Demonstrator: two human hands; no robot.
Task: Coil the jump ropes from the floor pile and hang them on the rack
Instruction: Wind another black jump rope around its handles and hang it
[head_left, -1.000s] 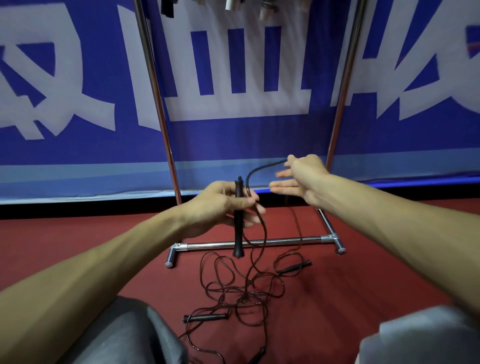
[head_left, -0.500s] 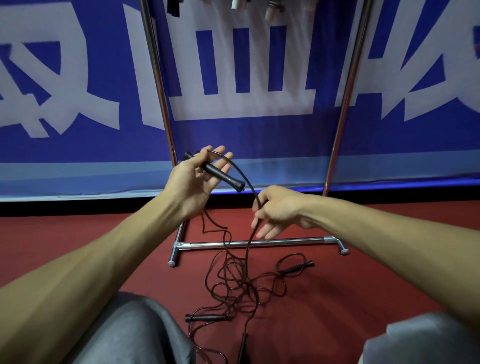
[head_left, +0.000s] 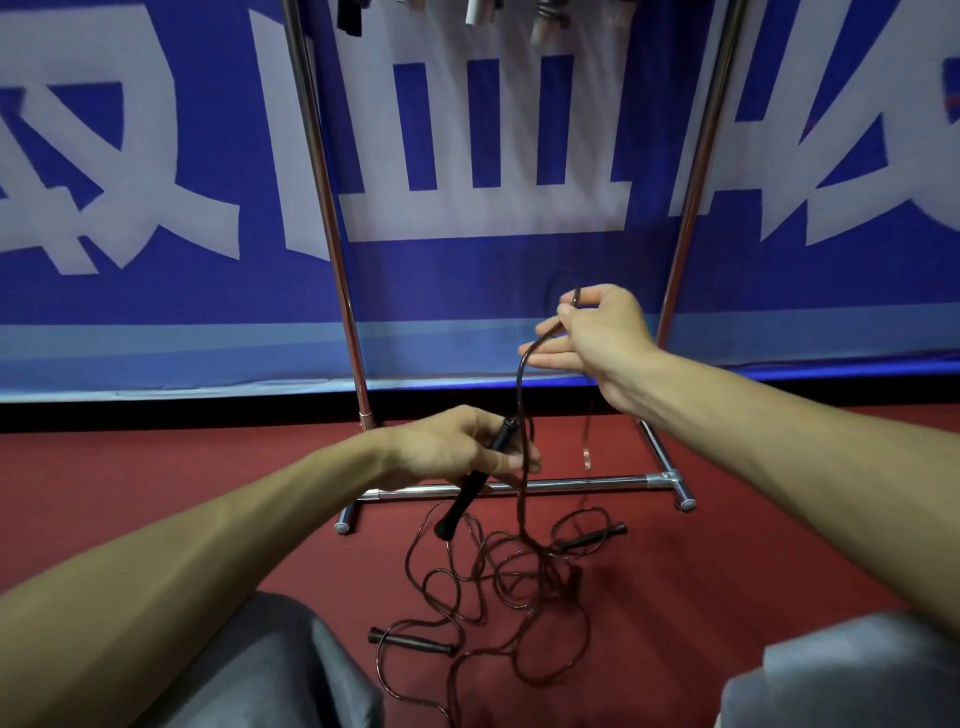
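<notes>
Black plastic handle (head_left: 461, 506) is gripped in the left hand (head_left: 457, 452), fingers curled round its upper part, with the lower end pointing down toward the red floor (head_left: 156, 478). The right hand (head_left: 602, 338) is raised above and to the right, thumb and forefinger pinching the thin dark cord (head_left: 519, 384), the other fingers loosely extended. The cord drops from the pinch past the left hand into the pile (head_left: 519, 582). No complete loops are visible in either hand, so the coil of this rope is judged barely begun, at its first loop. The pile lies tangled on the floor just in front of the base bar of the rack (head_left: 332, 249). Two loose handles lie in it, one on the near side (head_left: 410, 642) and one at the far right (head_left: 597, 538). Three handles in all suggests at least two ropes, but the exact number cannot be told. Several hanging ends (head_left: 550, 21) show at the top edge between the rack poles, cut off by the frame. They are probably ropes already hung, count unknown. Left to do: coil this rope, hang it, then deal with whatever stays in the pile.
</notes>
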